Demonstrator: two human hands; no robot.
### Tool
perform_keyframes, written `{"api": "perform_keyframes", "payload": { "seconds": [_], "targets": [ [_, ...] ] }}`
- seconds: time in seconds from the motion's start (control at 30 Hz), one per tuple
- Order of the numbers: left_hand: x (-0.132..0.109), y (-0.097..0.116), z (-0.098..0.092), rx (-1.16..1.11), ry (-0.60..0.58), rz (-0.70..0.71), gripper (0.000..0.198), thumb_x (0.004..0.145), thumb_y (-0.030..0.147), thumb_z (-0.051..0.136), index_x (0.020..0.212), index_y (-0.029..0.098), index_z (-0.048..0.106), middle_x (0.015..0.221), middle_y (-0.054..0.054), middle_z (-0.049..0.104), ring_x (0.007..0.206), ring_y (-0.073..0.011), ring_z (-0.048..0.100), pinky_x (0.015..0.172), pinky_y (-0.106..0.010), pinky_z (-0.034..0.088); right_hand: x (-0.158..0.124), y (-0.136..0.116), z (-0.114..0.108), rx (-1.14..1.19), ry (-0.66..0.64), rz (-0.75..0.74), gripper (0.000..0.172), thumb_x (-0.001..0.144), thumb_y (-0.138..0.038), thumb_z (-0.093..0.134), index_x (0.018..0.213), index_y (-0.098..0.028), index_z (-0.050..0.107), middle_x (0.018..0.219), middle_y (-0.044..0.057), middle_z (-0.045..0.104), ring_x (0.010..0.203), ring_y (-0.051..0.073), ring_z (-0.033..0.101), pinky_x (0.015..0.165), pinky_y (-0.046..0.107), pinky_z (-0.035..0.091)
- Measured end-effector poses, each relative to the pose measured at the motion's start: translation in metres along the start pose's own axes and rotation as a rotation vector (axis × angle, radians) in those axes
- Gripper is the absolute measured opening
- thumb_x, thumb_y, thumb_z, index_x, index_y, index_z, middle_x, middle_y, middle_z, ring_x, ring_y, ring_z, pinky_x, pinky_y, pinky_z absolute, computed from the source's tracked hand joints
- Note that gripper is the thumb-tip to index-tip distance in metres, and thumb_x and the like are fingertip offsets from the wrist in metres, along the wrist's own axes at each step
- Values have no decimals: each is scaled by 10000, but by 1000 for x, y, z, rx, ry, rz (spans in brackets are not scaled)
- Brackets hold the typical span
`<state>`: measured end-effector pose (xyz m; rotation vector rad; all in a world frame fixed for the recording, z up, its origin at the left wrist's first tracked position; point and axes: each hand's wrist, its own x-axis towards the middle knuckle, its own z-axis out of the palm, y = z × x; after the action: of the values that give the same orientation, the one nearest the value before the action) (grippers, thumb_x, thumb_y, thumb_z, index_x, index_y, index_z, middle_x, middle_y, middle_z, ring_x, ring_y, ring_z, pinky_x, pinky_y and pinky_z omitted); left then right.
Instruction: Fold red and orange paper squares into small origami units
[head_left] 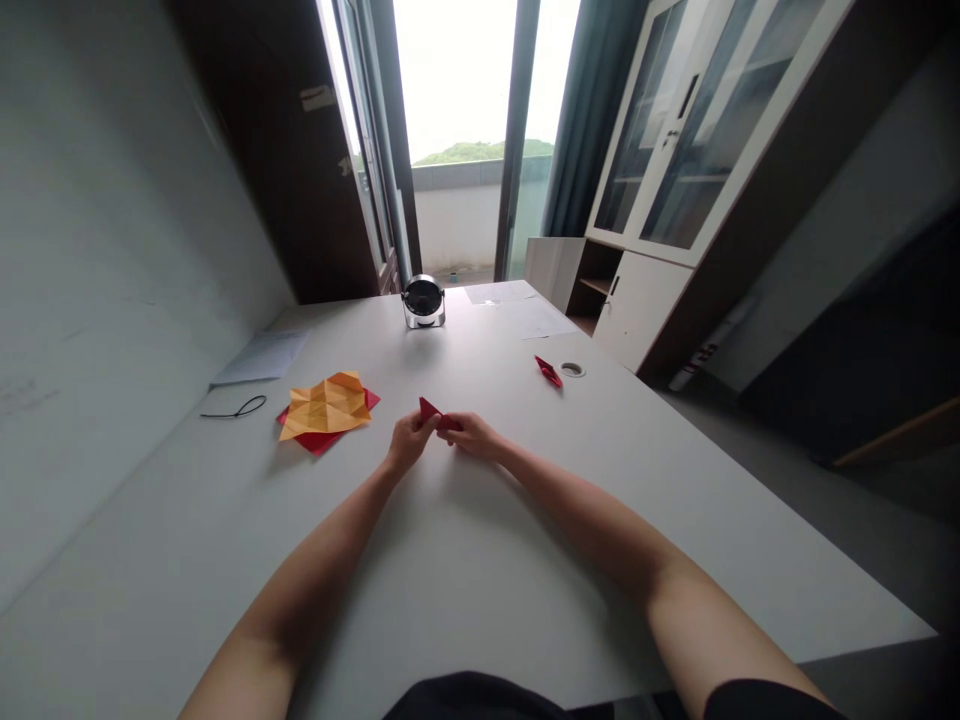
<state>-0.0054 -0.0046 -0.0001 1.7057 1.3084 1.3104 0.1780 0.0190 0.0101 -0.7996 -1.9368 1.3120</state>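
Together, both hands (442, 435) pinching red paper (433, 413).

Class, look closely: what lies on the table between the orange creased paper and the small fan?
In the head view, only bare table separates the orange creased paper from the small fan.

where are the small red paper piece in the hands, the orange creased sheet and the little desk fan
small red paper piece (430, 410): head view, its upper tip above the fingers
orange creased sheet (327, 405): head view, centre of the sheet
little desk fan (424, 298): head view, dark round face
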Motion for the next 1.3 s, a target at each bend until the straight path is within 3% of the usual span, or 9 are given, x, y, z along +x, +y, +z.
{"api": "perform_keyframes", "payload": {
  "seconds": [0.2, 0.37, 0.6, 0.7, 0.87, 1.1, 1.3],
  "targets": [
    [4, -3, -4, -1, 15, -18, 432, 899, 520, 533, 794, 142, 715, 728, -39, 688, 682, -182, 595, 634, -256, 434, 1, -2, -8, 31, -83, 50, 323, 823, -457, 633, 879, -139, 640, 657, -6, 596, 578, 111, 512, 559, 229, 382],
    [4, -4, -5, -25, 49, -43, 461, 899, 546, 522, 786, 145, 718, 694, -40, 674, 653, -180, 587, 622, -260, 425, 0, -2, -10, 70, -64, 103, 356, 803, -496, 659, 853, -144, 638, 644, -5, 606, 563, 107, 509, 560, 226, 381],
    [8, -9, -9, -103, 141, -118, 521, 910, 577, 485, 618, 162, 603, 499, 11, 482, 477, -120, 422, 493, -251, 304, 0, 4, -10, 99, -40, 117, 322, 802, -467, 675, 833, -148, 645, 635, -4, 616, 560, 105, 518, 552, 219, 380],
    [10, -14, -11, -131, 154, -128, 497, 909, 556, 495, 632, 161, 609, 505, 14, 479, 488, -119, 437, 509, -248, 335, 4, 13, -9, 147, 6, 84, 295, 808, -440, 668, 858, -149, 653, 658, 0, 630, 579, 109, 542, 574, 224, 408],
    [13, -18, -13, -273, 181, -141, 324, 827, 476, 642, 874, 158, 680, 670, -2, 586, 593, -124, 514, 577, -237, 421, 8, 26, -9, 238, 156, 54, 290, 794, -409, 662, 930, -153, 661, 689, 8, 650, 625, 133, 593, 626, 254, 472],
    [16, -25, -14, -439, 309, -182, 264, 789, 424, 685, 767, 178, 589, 543, 63, 442, 451, -73, 368, 449, -207, 296, 8, 30, -8, 98, 142, 25, 203, 811, -361, 634, 855, -166, 669, 666, 5, 655, 613, 126, 589, 603, 237, 459],
    [16, -26, -13, -465, 315, -193, 254, 767, 403, 700, 827, 175, 608, 598, 53, 498, 469, -72, 410, 473, -208, 349, 10, 30, -10, 97, 285, -23, 278, 821, -375, 599, 959, -163, 714, 697, 9, 656, 588, 109, 564, 578, 234, 473]
  ]
}}
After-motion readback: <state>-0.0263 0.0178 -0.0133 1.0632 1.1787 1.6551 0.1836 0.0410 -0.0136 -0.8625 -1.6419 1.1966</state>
